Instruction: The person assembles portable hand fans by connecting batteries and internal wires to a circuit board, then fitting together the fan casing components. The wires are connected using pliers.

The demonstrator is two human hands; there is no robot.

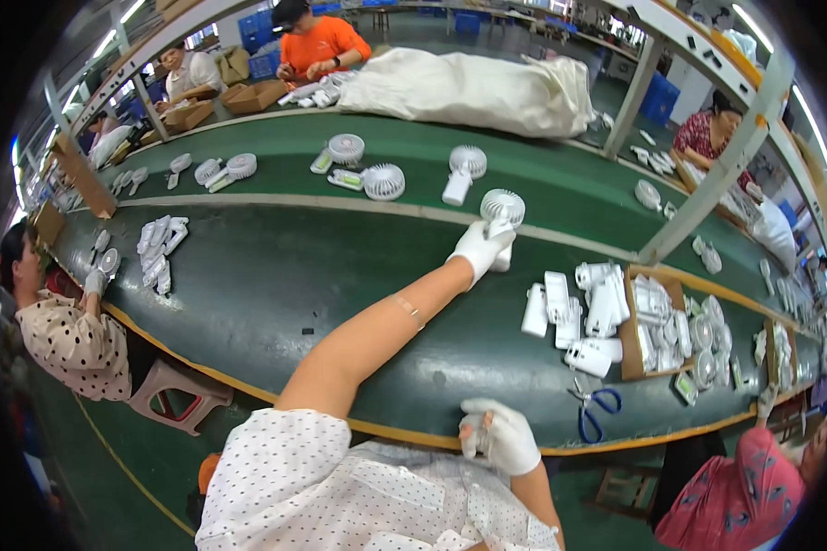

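Observation:
My left hand [483,250], in a white glove, reaches across the green work surface. It is closed on a white handheld fan [503,209], with the round caged head pointing away and the handle partly hidden by the fingers. Just beyond lies another white handheld fan [467,163] on the far strip. My right hand [504,438], also gloved with some bare fingertips showing, hovers at the near yellow edge. Its fingers are loosely bent and a little apart, and I see nothing between them. To its right, blue-handled scissors [594,412] lie on the surface.
Several white fan handles [555,303] lie beside a cardboard box [630,331] of white parts at right. More fans [383,182] are spread along the far strip. Metal posts [721,156] rise from the bench. A large white sack [469,87] lies behind. Other people work around the bench.

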